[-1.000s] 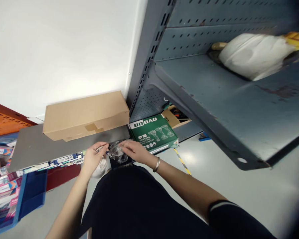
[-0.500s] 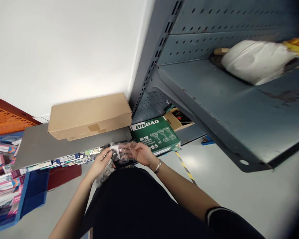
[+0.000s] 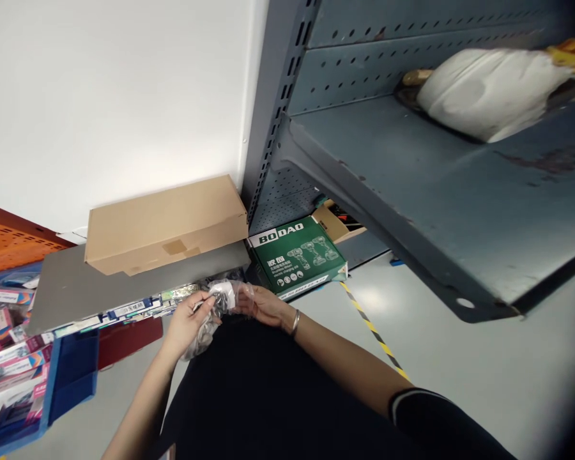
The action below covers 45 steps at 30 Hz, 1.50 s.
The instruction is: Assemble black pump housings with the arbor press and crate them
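A crinkled clear plastic bag (image 3: 202,337) with a white label (image 3: 225,292) is held between my hands in front of my dark clothing. Closed round its middle, my left hand (image 3: 188,324) pinches it with thumb and fingers; greyish contents show through the film, but I cannot make out what they are. My right hand (image 3: 271,309), with a metal bangle at the wrist, has its fingers curled at the bag's right end. Film covers those fingertips, and part of them is hidden.
Just beyond my hands, a brown cardboard box (image 3: 165,220) lies on a grey surface (image 3: 62,281). A green BODAO drill box (image 3: 297,255) sits to its right. Metal shelving (image 3: 441,185) juts out at right, bearing a white bundle (image 3: 493,92). A blue bin (image 3: 71,374) of small cartons stands left.
My right hand has come down and its fingers have drawn in at the bag's end. My left hand keeps its hold. The camera view has shifted slightly.
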Motion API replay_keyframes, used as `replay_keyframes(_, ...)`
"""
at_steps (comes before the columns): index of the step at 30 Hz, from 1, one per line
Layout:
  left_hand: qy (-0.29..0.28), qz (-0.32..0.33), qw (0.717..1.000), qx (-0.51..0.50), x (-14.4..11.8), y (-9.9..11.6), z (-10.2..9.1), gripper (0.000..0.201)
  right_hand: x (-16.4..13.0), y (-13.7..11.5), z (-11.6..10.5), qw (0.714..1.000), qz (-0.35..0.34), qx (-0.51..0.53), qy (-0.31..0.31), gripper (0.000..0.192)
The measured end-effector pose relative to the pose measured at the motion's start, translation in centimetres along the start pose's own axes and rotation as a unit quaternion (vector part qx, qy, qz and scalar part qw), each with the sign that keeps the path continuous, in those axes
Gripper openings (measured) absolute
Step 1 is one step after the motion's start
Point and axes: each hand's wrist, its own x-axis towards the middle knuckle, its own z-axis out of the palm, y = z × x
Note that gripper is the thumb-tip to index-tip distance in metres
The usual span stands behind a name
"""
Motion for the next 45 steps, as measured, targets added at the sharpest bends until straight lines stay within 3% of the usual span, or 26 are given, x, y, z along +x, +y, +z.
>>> replay_keyframes(6, 0.017, 0.030, 0.993, 0.115, -0.9, 2.0, 0.6, 0.033, 0.2, 0.7, -0.5, 0.999, 0.031, 0.021, -0.030, 0.050)
replay_keyframes(14, 0.032, 0.068, 0.979, 0.191, -2.6, 4.5, 1.2, 0.035, 0.6, 0.7, -1.3, 0.994, 0.060, 0.046, -0.085, 0.052)
replay_keyframes(19, 0.014, 0.119, 0.967, 0.225, -3.1, 4.9, 1.4, 0.034, 0.3, 0.4, -1.9, 0.988, 0.083, 0.060, -0.112, 0.050)
replay_keyframes(24, 0.049, 0.123, 0.957, 0.257, -3.3, 5.3, 1.3, 0.035, -0.2, -0.1, -1.8, 0.985, 0.090, 0.071, -0.129, 0.050)
replay_keyframes(26, 0.035, 0.128, 0.956, 0.262, -3.4, 5.4, 1.2, 0.036, -0.3, -0.3, -1.7, 0.984, 0.089, 0.075, -0.136, 0.052)
replay_keyframes(28, 0.026, 0.112, 0.960, 0.256, -3.2, 5.3, 1.2, 0.037, -0.4, -0.4, -1.5, 0.983, 0.087, 0.076, -0.142, 0.054)
replay_keyframes(33, 0.066, 0.059, 0.965, 0.248, -2.8, 4.3, 1.4, 0.033, -0.6, -0.5, -1.3, 0.983, 0.081, 0.071, -0.146, 0.058)
replay_keyframes(39, 0.009, 0.071, 0.976, 0.207, -2.1, 2.9, 1.3, 0.029, -0.5, -0.5, -1.2, 0.983, 0.087, 0.065, -0.147, 0.057)
replay_keyframes(45, 0.015, 0.032, 0.990, 0.138, -1.3, 2.0, 0.3, 0.027, -1.0, -1.5, -1.9, 0.980, 0.101, 0.060, -0.158, 0.051)
